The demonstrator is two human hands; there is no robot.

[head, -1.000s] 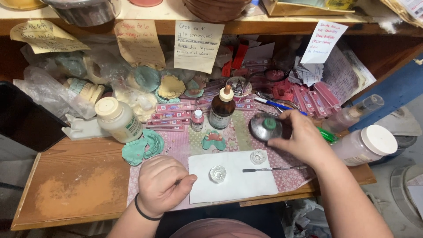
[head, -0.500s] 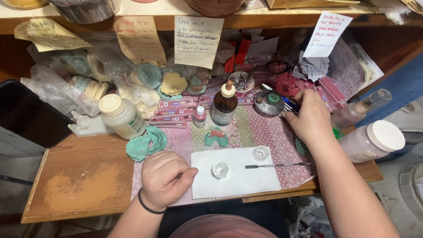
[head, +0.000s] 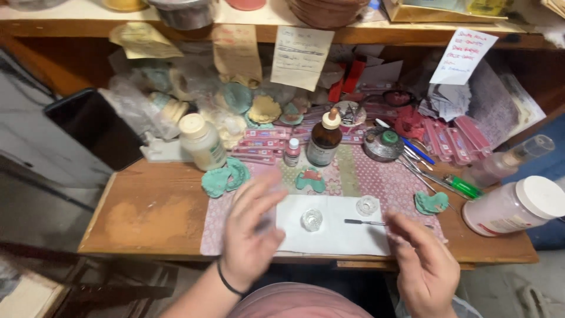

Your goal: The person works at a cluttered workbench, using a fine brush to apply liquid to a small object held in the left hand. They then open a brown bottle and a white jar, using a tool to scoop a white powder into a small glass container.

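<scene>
Nearest the camera, the left hand (head: 250,232) hovered over the near edge of the bench with its fingers spread and blurred, holding nothing; a dark band circled its wrist. The right hand (head: 425,265) was also open and empty, fingers loosely extended, just short of the right end of a white paper sheet (head: 335,232).

On that sheet, between the two hands, stood a small clear glass cup (head: 312,219). A second small glass cup (head: 368,205) sat at the sheet's far right corner. A thin metal tool (head: 365,222) lay across the sheet's right side, its handle pointing toward the right hand and apart from its fingertips.

The sheet rested on a pink patterned cloth (head: 353,174). Green dental molds lay around it: one (head: 223,178) to the left, one (head: 310,179) beyond the sheet, and one (head: 431,202) on the right. Farther back stood a brown dropper bottle (head: 323,138), a cream-capped jar (head: 202,141) and a round metal burner (head: 383,145). A large white-lidded jar (head: 515,206) lay tilted at the far right of the wooden bench (head: 147,212).
</scene>
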